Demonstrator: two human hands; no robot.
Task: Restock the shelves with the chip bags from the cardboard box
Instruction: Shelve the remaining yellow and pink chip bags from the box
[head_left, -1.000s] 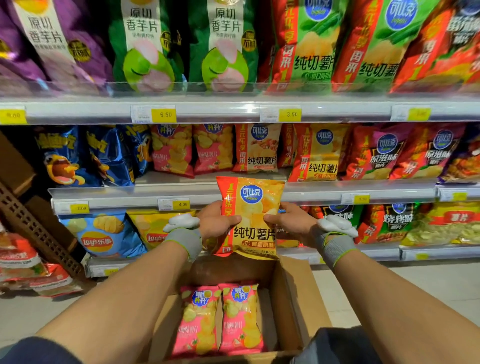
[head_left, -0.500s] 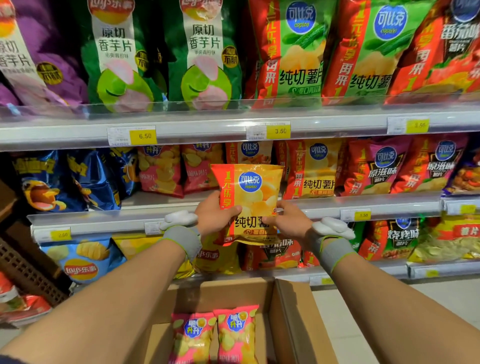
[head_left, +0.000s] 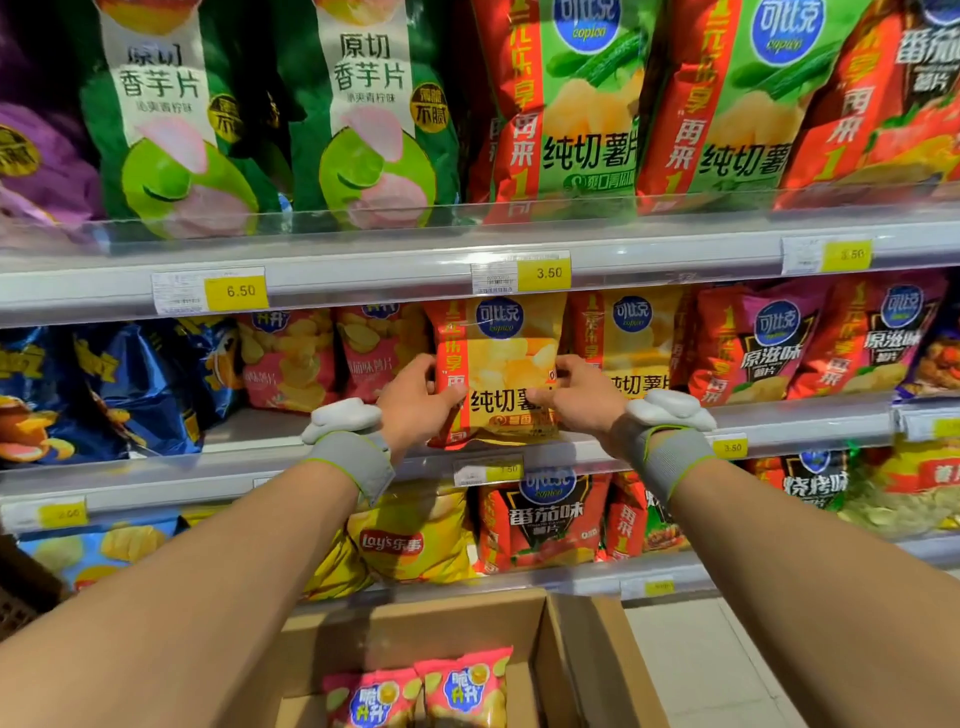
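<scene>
Head view, looking forward and down at a stocked snack aisle; the left hand (head_left: 415, 397) and the right hand (head_left: 576, 395) each close on one side edge of a yellow chip bag (head_left: 506, 382), thumbs on its printed face and the remaining fingers hidden behind it; the bag stands upright at the front lip of the middle shelf (head_left: 810, 423), its lower seam at or just above the rail, directly below a yellow price tag (head_left: 548, 273) and just beside a matching yellow bag (head_left: 631, 345) on its right; pink bags (head_left: 291, 358) stand to its left on the same shelf; the cardboard box (head_left: 558, 660) sits low in the frame with its flaps open, two pink chip bags (head_left: 423, 691) lying inside it. Judged from its puffed, glossy film, the held bag is light, air-filled and soft, yielding under pressure, and its contents are brittle; a hold on the side seams or the flat top seal should therefore serve better than a squeeze across the middle, and the slick film may slide if held loosely; whether the base already rests on the shelf cannot be told; grey wristbands (head_left: 356, 460) with white modules sit on both wrists.
</scene>
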